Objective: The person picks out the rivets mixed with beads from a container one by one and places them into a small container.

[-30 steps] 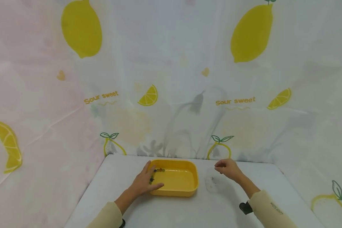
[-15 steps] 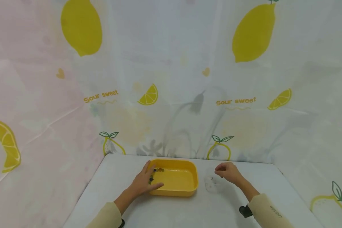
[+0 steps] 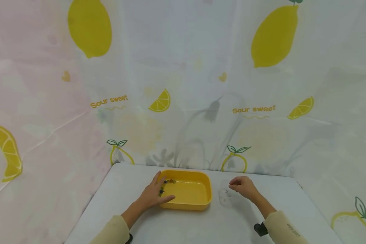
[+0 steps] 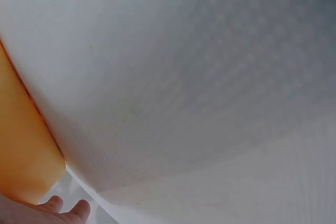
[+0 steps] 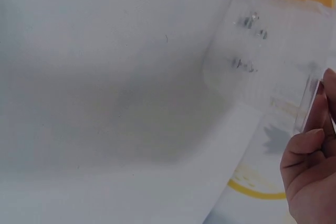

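Observation:
A yellow rectangular tub (image 3: 193, 206) stands on the white table. Small coloured beads (image 3: 171, 181) line its back left corner and left side. My left hand (image 3: 149, 196) lies spread over the tub's left end, fingers and thumb extended across the rim. To the tub's right is a clear plastic box (image 5: 268, 51) with a few small dark pieces inside. My right hand (image 3: 245, 187) is at the box's far right side. In the right wrist view, its thumb and fingers pinch a clear plastic edge, which looks like part of the box.
The white table (image 3: 189, 227) ends at the back against a hanging cloth (image 3: 183, 135) printed with lemons. More of this cloth hangs on the left and right sides.
My right hand has come down slightly, closer to the clear box. My left hand and the yellow tub have stayed in place. The head view has shifted a little.

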`<control>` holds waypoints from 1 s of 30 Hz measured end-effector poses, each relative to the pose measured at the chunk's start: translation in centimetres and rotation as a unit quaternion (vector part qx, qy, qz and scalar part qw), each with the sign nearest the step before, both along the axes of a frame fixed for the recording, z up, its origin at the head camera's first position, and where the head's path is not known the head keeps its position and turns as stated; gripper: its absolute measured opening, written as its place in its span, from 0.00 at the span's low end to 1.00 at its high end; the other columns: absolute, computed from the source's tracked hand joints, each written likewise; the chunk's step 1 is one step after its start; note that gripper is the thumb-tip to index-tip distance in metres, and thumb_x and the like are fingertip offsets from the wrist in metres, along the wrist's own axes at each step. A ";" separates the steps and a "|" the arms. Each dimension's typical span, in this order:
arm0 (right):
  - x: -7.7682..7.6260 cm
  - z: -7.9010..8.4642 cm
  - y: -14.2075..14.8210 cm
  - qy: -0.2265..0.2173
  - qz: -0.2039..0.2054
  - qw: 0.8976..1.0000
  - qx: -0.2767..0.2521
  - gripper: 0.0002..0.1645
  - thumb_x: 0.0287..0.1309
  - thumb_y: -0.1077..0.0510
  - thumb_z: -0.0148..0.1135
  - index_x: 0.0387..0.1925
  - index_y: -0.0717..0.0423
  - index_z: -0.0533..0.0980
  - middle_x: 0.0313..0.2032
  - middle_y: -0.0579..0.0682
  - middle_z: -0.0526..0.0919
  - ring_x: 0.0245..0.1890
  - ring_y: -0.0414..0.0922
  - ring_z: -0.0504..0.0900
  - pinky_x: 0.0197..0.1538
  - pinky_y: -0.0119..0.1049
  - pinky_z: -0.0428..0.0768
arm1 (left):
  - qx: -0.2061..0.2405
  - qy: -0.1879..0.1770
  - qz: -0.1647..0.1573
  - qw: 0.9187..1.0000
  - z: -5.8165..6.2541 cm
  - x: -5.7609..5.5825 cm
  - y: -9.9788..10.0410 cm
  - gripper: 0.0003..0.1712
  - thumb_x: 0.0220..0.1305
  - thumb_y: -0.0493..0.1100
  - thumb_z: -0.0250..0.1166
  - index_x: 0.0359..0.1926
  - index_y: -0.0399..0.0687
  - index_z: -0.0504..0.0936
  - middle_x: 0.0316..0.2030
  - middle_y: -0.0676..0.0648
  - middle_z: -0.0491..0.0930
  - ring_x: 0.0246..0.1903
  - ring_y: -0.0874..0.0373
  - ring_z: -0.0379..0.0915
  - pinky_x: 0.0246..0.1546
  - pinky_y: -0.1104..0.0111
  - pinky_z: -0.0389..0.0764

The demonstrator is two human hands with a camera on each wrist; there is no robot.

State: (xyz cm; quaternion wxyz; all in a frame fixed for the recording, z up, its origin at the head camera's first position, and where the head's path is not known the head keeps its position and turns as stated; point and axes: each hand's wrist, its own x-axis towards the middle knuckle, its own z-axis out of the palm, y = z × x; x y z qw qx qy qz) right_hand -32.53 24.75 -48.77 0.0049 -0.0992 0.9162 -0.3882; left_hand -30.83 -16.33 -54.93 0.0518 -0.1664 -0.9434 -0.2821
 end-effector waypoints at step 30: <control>0.0 -0.2 -0.7 0.030 0.004 0.998 0.060 0.02 0.56 0.62 0.69 0.31 0.58 0.84 0.28 0.47 0.86 0.27 0.39 0.76 0.30 0.33 0.75 | 0.000 -0.014 0.004 1.000 -0.2 -0.4 -0.2 0.59 0.53 0.73 0.65 0.75 0.45 0.58 0.78 0.37 0.43 0.63 0.32 0.68 0.60 0.38 0.69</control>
